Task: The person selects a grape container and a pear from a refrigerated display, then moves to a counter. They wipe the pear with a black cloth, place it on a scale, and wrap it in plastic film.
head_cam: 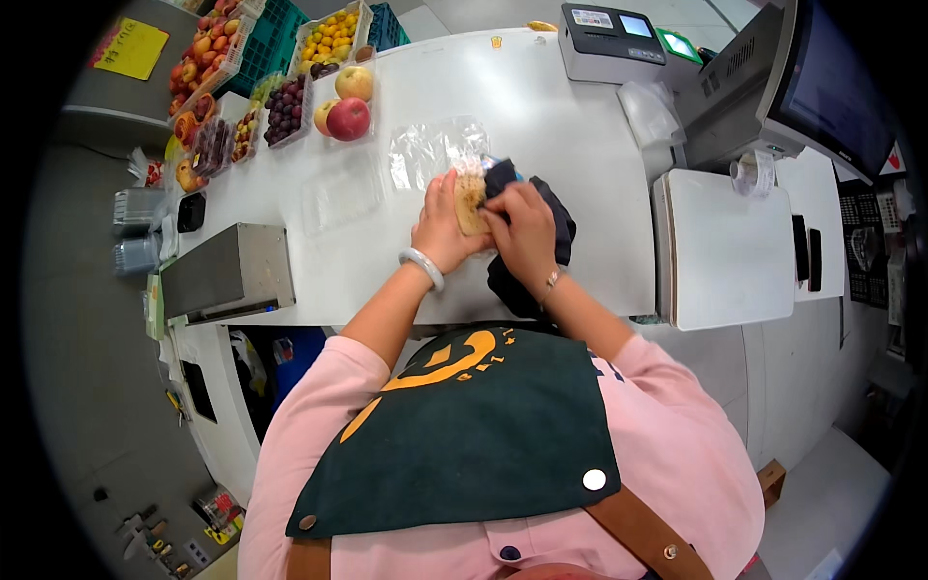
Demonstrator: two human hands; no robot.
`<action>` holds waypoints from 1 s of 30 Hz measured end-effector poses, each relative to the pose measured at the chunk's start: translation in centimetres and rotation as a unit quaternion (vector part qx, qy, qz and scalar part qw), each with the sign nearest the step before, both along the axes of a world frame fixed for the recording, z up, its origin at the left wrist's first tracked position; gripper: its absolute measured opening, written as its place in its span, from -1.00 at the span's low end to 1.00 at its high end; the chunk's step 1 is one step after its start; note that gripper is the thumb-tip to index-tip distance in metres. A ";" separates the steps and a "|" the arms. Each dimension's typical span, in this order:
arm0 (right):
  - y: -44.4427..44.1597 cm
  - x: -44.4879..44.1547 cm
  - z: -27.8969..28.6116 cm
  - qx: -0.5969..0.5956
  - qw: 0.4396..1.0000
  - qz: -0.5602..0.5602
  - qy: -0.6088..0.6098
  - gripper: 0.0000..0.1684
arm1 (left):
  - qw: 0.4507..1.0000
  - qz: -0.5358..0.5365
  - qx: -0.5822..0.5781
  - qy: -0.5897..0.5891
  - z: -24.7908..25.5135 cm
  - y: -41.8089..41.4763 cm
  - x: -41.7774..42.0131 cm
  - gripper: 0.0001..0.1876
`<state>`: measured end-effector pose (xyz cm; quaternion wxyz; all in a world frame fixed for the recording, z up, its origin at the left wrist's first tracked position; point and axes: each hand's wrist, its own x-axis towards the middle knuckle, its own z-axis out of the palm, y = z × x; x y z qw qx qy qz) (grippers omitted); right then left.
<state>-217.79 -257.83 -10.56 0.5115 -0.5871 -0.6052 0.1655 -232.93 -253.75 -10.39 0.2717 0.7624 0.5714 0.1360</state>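
Observation:
My left hand [444,226] holds a tan, flat-faced piece [471,199] with brown speckles; its exact kind is unclear. The fingers of my right hand [523,226] are bent, with thumb and fingertips at the right side of this piece. Motion blur hides what they pinch. Black cloth [564,217] lies bunched behind and under my right hand, part of it rising above the fingers. Just beyond the tan piece, a clear crinkled plastic bag [420,156] rests flat on the white counter [602,159].
Apples [349,119] and grapes [285,109] sit in clear boxes at the back left. A metal box [239,268] stands at the left edge. Toward the right are a label printer [611,43], a white-topped scale [732,246] and a monitor [834,87].

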 end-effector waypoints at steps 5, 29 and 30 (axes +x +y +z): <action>2.4 -0.2 1.2 0.006 1.000 -0.012 -0.009 -0.85 | 1.000 -0.008 0.021 0.008 -0.6 -0.1 0.0 0.25; 0.8 1.0 0.2 -0.018 0.999 -0.020 0.022 -0.84 | 1.000 -0.010 0.011 -0.004 -0.6 0.2 0.2 0.27; -0.4 0.3 0.4 -0.006 1.000 -0.009 0.000 -0.84 | 1.000 -0.012 0.011 -0.005 -0.8 0.0 0.1 0.27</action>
